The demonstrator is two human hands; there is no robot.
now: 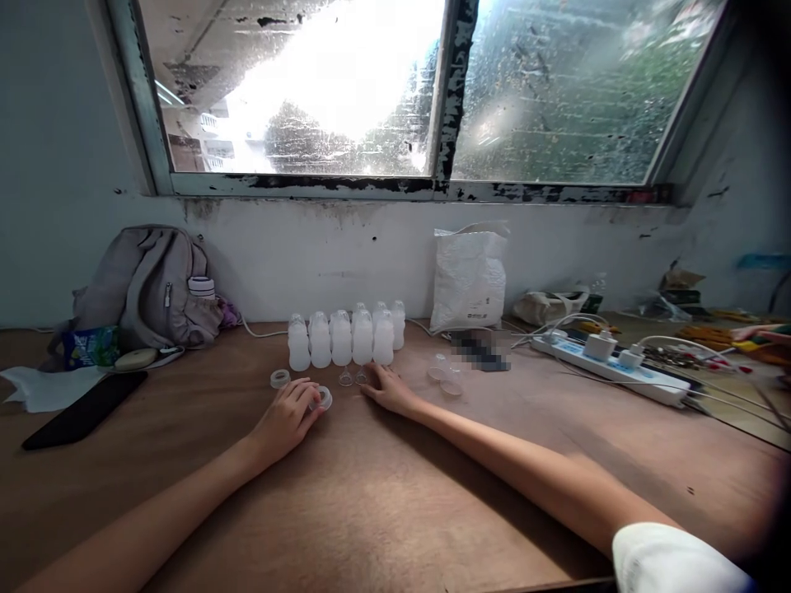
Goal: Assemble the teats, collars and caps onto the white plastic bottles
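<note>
Several frosted white baby bottles [320, 342] stand upright in rows near the wall. My left hand [287, 416] is closed round the edge of a white bottle ring [322, 399] on the table, thumb in front and fingers over the top. Behind that hand lies another white ring [280, 378]. My right hand [392, 393] reaches in front of the bottles, its thumb and fingertips at a clear bottle nipple [360, 376]. Just left of it stands a second clear nipple [344, 377], untouched. Clear domed caps [451, 387] lie to the right of my right hand.
A black phone [86, 409], a white tissue [40, 389] and a grey backpack [154, 284] are on the left. At the back stands a white plastic bag [470, 278]. A power strip [609, 366] with cables lies right. At the far right edge another person's hand [763, 331] shows.
</note>
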